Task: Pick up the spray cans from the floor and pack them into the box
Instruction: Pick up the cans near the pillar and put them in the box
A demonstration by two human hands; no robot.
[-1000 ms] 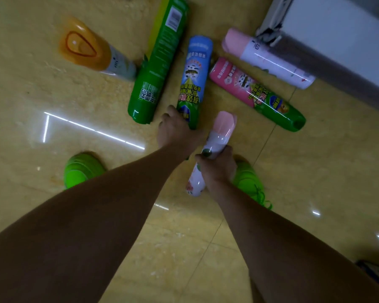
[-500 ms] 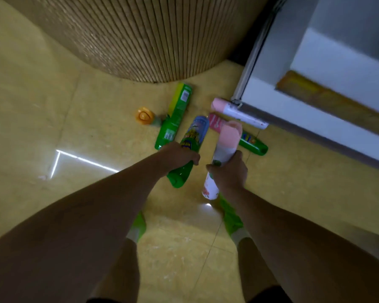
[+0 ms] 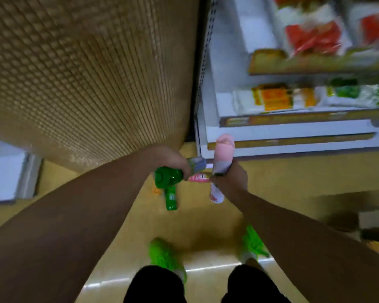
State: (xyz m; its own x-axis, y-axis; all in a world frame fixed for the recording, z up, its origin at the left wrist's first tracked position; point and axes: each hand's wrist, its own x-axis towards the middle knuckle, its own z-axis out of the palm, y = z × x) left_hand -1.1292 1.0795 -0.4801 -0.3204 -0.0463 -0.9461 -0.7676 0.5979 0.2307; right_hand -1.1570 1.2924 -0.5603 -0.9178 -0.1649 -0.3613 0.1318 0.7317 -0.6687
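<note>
Glossy polished floor [image 3: 206, 226]; woven-textured pillar [image 3: 85, 73]; glossy green can [image 3: 169, 177].

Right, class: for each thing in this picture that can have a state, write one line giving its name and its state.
Left hand: grips the blue spray can with the green cap.
Blue spray can with the green cap: held off the floor, cap towards the camera.
Right hand: grips the white spray can with the pink cap.
White spray can with the pink cap: held, cap up.
Green spray can: lying on the floor.

The left hand [image 3: 169, 159] grips one spray can [image 3: 173, 174], just left of the can [image 3: 220, 169] in the right hand [image 3: 230, 182]. Below them another can [image 3: 170, 199] lies on the floor [image 3: 206, 226].
</note>
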